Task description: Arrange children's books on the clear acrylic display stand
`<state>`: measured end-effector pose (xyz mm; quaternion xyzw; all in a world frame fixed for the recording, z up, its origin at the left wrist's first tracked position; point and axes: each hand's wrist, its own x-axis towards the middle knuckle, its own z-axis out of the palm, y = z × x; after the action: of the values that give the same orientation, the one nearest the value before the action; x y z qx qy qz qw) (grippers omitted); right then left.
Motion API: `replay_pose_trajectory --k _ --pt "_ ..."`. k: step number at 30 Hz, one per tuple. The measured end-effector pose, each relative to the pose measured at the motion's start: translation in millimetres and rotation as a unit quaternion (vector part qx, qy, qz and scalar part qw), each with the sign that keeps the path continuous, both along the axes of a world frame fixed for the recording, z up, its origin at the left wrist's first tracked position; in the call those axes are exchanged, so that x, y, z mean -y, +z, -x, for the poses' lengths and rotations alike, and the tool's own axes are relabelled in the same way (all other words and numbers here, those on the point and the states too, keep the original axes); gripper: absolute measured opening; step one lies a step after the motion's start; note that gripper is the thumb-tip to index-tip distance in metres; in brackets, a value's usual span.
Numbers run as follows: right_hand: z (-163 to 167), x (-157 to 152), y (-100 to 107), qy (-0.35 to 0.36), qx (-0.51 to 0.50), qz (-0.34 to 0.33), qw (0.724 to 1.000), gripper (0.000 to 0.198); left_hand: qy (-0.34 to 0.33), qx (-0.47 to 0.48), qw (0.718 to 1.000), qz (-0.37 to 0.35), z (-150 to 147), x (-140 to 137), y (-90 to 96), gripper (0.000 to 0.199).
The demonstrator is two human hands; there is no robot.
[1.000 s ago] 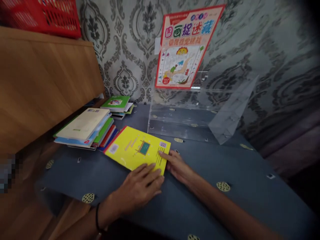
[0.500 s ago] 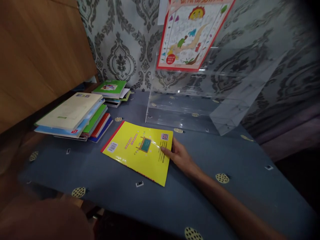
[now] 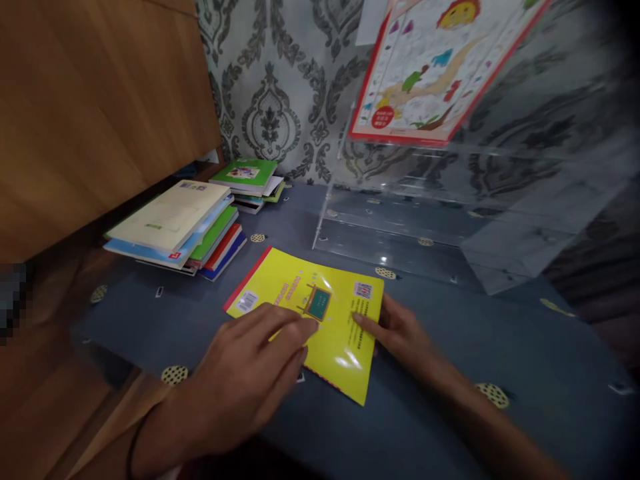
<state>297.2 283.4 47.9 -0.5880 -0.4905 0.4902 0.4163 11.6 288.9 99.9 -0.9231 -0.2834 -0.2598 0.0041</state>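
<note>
A transparent plastic display rack with stepped tiers and slanting side panels (image 3: pixel 515 250) stands on a table spread with a grey-blue cloth printed with pale yellow pineapples (image 3: pixel 340 433). On the near side of the rack, toward its left end, is a thin, glossy, bright yellow paperback with a red spine and a small green chalkboard drawing (image 3: pixel 340 340); its spine points away from the rack, to the left. The right hand (image 3: pixel 400 330), in front of the rack, grasps the paperback's right edge, thumb on the cover and the other fingers tucked at the edge. The left hand (image 3: pixel 240 377), farther from the rack and wearing a thin black wristband (image 3: pixel 134 440), reaches over the paperback's near-left part with its fingers loosely bent; whether they touch or pinch it I cannot tell. High on the rack leans a flat, red-bordered picture book with a cartoon sun (image 3: pixel 440 73). Left of the rack lies a pile of books topped by a cream-coloured one (image 3: pixel 173 217), with light blue, green, red and dark blue covers below. Between that pile and the wall, also left of the rack, is a smaller pile under a green-covered book (image 3: pixel 245 173). Farther left of the rack rises a brown wooden cabinet (image 3: pixel 100 113); behind the rack runs grey damask-patterned wallpaper (image 3: pixel 270 120).
</note>
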Motion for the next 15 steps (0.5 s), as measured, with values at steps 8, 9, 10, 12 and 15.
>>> replay_pose_trajectory --k 8,9,10,12,15 --pt "-12.0 2.0 11.1 -0.046 0.411 -0.202 0.888 0.040 0.162 -0.066 0.985 0.011 10.7 23.2 -49.9 0.035" --pt "2.2 -1.0 14.4 0.016 0.389 -0.233 0.891 0.037 0.176 -0.059 0.983 0.008 12.3 25.2 -53.0 0.035" --pt "19.4 -4.6 17.8 0.101 0.358 -0.246 0.895 0.036 0.188 -0.052 0.981 0.004 13.3 26.4 -55.1 0.036" --pt "57.2 -13.9 23.8 0.253 0.299 -0.254 0.884 0.044 0.204 -0.044 0.978 -0.001 14.4 27.0 -57.1 0.036" --pt "105.0 -32.5 28.8 0.390 0.238 -0.242 0.856 0.056 0.207 -0.043 0.977 0.017 14.8 25.6 -58.9 0.039"
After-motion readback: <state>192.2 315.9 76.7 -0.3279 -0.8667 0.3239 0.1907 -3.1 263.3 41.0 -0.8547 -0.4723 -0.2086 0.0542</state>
